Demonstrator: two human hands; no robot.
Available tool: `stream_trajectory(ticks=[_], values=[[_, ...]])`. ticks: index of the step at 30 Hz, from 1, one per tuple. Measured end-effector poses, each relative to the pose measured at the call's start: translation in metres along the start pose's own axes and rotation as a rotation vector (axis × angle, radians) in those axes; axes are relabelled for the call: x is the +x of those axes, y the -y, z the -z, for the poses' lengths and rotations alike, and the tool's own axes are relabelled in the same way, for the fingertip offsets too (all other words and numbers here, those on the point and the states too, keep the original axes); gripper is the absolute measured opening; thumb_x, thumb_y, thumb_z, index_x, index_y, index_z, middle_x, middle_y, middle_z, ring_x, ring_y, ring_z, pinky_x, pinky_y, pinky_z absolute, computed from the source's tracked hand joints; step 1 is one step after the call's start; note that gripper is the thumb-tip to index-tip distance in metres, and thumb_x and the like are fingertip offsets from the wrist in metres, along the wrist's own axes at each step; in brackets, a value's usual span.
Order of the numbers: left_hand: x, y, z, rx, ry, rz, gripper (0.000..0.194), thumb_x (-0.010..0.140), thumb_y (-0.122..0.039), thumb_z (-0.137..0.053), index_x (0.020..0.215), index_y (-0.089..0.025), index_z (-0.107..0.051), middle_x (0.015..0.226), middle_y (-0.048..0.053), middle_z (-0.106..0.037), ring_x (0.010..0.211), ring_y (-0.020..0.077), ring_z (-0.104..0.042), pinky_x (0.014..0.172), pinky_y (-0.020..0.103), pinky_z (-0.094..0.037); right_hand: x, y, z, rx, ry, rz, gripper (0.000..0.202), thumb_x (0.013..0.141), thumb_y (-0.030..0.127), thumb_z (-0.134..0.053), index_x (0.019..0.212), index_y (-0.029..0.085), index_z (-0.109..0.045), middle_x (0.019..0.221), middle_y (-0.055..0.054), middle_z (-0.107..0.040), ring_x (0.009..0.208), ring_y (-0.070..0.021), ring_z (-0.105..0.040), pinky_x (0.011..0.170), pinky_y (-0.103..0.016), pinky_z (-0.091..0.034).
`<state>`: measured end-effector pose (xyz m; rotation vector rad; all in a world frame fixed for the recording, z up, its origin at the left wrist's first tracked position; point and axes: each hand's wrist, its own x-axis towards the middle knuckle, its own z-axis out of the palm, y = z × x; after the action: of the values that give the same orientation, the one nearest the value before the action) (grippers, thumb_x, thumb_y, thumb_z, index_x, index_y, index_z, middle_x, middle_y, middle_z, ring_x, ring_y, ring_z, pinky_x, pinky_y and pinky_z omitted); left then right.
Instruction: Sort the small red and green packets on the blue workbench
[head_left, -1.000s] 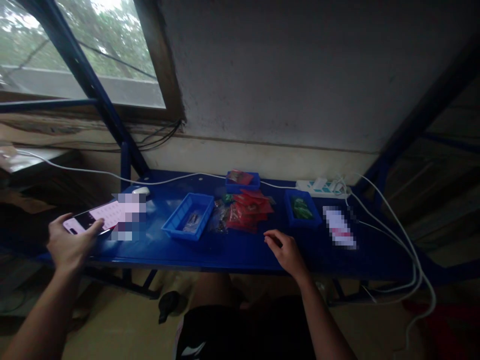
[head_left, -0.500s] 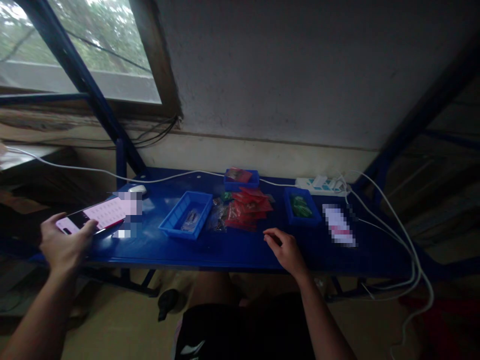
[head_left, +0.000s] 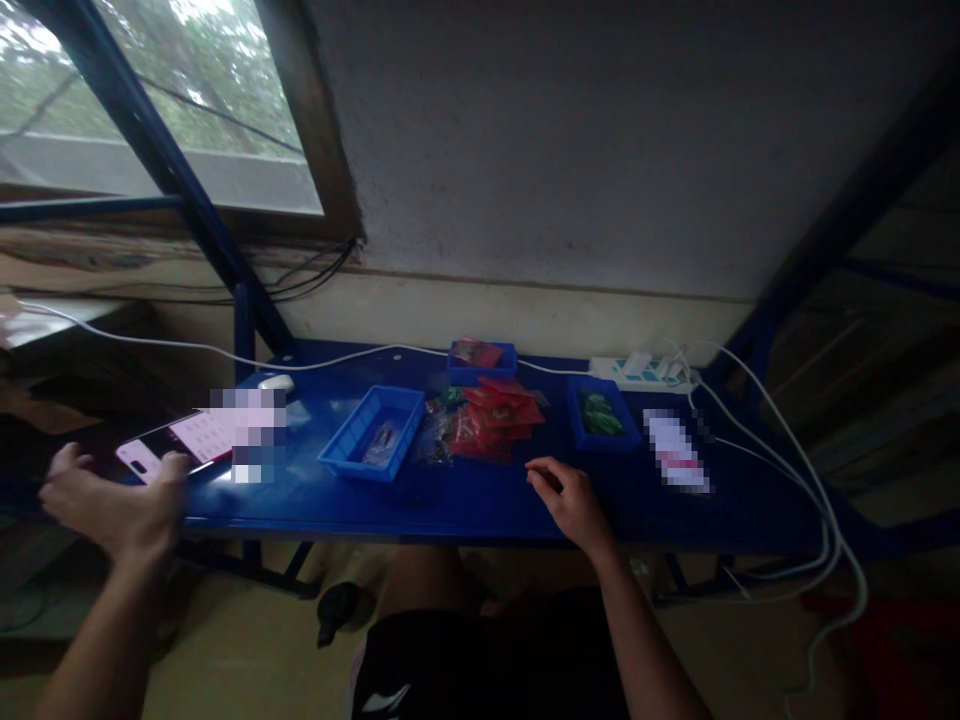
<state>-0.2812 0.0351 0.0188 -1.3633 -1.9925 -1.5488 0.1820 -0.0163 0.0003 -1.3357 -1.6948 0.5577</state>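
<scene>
My left hand point(head_left: 116, 505) is open at the table's left end, its fingers spread and its thumb at the near edge of a smartphone point(head_left: 191, 430). The phone lies face up with a lit, partly blurred screen. My right hand point(head_left: 568, 498) rests near the front edge, fingers curled towards the thumb; nothing shows in it. Just beyond it lies a heap of red plastic packets point(head_left: 495, 425). Clear plastic packets point(head_left: 435, 435) lie beside that heap, next to a blue tray point(head_left: 401, 460) with a few clear pieces inside.
A small blue bin point(head_left: 484, 375) with red packets stands at the back. Another blue bin point(head_left: 634, 437) holds green packets point(head_left: 600, 413). Farther right are a pixelated, screen-like rectangle point(head_left: 677, 450) and a power strip point(head_left: 611, 372) with white cables point(head_left: 817, 480). A white mouse-like object point(head_left: 277, 383) lies behind the phone.
My left hand has let go of the phone and drawn off leftward, its fingers spreading. The phone now rests on the table. My right hand stays in place.
</scene>
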Motion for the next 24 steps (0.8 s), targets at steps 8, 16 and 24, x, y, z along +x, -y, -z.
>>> stream_trajectory(ticks=[8, 16, 24], values=[[-0.104, -0.101, 0.006, -0.173, 0.194, -0.81, 0.009, 0.07, -0.025, -0.059, 0.078, -0.024, -0.062, 0.077, 0.004, -0.064, 0.072, 0.0196, -0.062, 0.064, 0.033, -0.052, 0.001, -0.001, 0.001, -0.017, 0.008, 0.002, 0.017, 0.085, 0.028, -0.051, 0.088, 0.021, -0.065, 0.081, -0.005, -0.071, 0.073, -0.0179, -0.067, 0.068, -0.028, -0.051], [-0.149, -0.193, -0.042, -0.153, 0.548, -0.743, 0.023, 0.084, -0.017, -0.048, 0.102, -0.021, -0.062, 0.106, 0.011, -0.06, 0.103, 0.0258, -0.054, 0.087, 0.041, -0.048, 0.001, -0.003, -0.001, -0.017, 0.002, 0.016, 0.016, 0.085, 0.027, -0.051, 0.089, 0.021, -0.065, 0.082, -0.004, -0.071, 0.074, -0.0177, -0.067, 0.07, -0.027, -0.051], [-0.152, -0.207, -0.081, 0.165, 0.716, -0.774, 0.024, 0.083, -0.017, -0.05, 0.105, -0.019, -0.06, 0.106, 0.012, -0.061, 0.097, 0.0279, -0.055, 0.078, 0.039, -0.046, 0.002, -0.003, -0.002, -0.001, -0.002, 0.005, 0.016, 0.085, 0.027, -0.051, 0.088, 0.02, -0.065, 0.081, -0.004, -0.071, 0.072, -0.0172, -0.067, 0.068, -0.026, -0.05]])
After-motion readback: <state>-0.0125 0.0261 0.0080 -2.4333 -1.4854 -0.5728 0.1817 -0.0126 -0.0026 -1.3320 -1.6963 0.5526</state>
